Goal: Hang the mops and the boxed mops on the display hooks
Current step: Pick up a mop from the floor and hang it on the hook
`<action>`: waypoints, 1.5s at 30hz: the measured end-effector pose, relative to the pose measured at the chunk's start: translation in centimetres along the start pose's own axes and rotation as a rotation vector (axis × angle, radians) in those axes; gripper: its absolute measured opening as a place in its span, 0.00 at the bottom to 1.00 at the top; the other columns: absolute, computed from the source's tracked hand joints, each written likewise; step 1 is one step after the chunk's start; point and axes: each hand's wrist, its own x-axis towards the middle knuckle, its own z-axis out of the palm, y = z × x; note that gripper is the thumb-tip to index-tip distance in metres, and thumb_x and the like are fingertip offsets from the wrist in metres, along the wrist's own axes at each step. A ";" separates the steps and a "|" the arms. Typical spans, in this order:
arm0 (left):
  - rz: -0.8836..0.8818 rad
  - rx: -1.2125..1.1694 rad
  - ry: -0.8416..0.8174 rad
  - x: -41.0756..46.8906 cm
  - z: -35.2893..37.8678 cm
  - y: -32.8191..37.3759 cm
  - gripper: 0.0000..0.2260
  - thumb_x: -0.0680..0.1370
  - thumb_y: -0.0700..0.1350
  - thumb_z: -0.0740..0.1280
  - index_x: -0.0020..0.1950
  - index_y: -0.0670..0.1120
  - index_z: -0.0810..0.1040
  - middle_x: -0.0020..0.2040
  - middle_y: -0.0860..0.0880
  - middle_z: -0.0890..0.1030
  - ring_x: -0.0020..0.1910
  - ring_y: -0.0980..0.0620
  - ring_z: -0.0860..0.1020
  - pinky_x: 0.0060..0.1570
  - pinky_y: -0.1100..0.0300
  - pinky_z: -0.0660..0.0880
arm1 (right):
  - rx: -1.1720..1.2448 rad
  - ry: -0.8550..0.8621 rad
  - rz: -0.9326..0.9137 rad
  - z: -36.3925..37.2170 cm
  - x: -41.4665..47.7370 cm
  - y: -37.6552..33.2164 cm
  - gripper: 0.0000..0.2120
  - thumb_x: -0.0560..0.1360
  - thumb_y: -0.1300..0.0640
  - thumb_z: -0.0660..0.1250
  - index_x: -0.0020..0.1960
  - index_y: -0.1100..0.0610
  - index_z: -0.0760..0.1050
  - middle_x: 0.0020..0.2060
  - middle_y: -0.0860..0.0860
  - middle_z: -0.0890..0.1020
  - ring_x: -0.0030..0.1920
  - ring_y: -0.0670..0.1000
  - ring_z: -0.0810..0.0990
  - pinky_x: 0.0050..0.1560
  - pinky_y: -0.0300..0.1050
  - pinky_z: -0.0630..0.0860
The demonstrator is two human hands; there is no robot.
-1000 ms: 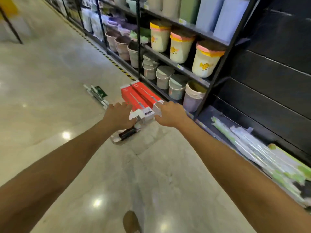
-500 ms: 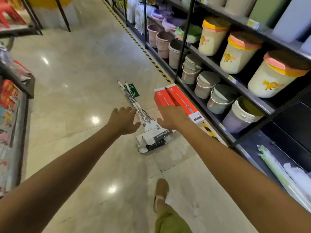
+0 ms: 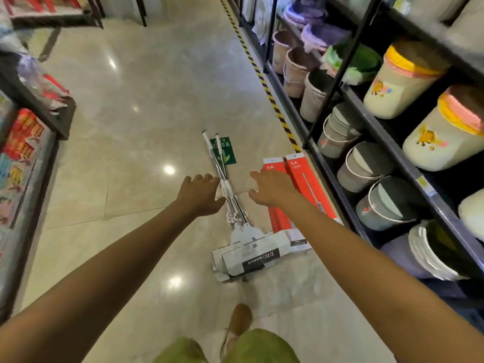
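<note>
Item, centre of frame: two white flat mops with chrome handles (image 3: 235, 218), lying bundled on the glossy beige tiled floor (image 3: 146, 127), their cardboard-sleeved heads nearest me.

Item, just to their right: two long red cardboard mop boxes (image 3: 309, 179), flat on the floor beside the black metal shelving (image 3: 340, 74).

My left hand (image 3: 200, 195) and right hand (image 3: 269, 188) hover on either side of the handles, fingers spread, holding nothing.

Hazards, in my judgement: lifting one handle may drag its neighbour along, and the heavy head end could swing into the plastic bins (image 3: 366, 166) at right. No hooks in view.

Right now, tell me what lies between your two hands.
Head view: the mops' metal handles, on the floor, between left hand and right hand.
</note>
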 end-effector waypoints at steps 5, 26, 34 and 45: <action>-0.049 -0.025 -0.035 6.7 -0.2 -1.7 0.28 0.79 0.59 0.59 0.74 0.45 0.63 0.70 0.44 0.70 0.67 0.43 0.71 0.64 0.48 0.67 | 0.012 -0.066 -0.035 -0.5 7.0 2.3 0.24 0.79 0.46 0.56 0.72 0.56 0.64 0.61 0.58 0.75 0.62 0.59 0.73 0.60 0.55 0.69; 0.140 -0.047 -0.345 45.1 17.6 -15.6 0.29 0.78 0.60 0.59 0.74 0.45 0.63 0.71 0.45 0.69 0.68 0.43 0.69 0.66 0.47 0.64 | 0.245 -0.314 0.155 15.7 44.2 4.4 0.25 0.78 0.47 0.56 0.73 0.55 0.62 0.63 0.56 0.75 0.63 0.58 0.72 0.61 0.52 0.68; 0.188 -0.020 -0.377 56.0 33.6 -17.1 0.28 0.78 0.59 0.59 0.73 0.45 0.63 0.72 0.45 0.68 0.68 0.43 0.69 0.65 0.48 0.64 | 0.326 -0.398 0.265 32.1 53.2 5.7 0.24 0.78 0.49 0.57 0.72 0.57 0.64 0.60 0.57 0.76 0.60 0.58 0.73 0.57 0.49 0.68; 0.178 -0.162 -0.350 63.1 50.6 -17.0 0.29 0.78 0.59 0.60 0.74 0.44 0.64 0.69 0.44 0.72 0.66 0.43 0.72 0.62 0.50 0.69 | 0.439 -0.463 0.405 50.7 60.4 5.7 0.27 0.79 0.45 0.58 0.74 0.56 0.60 0.62 0.57 0.76 0.61 0.58 0.75 0.57 0.50 0.71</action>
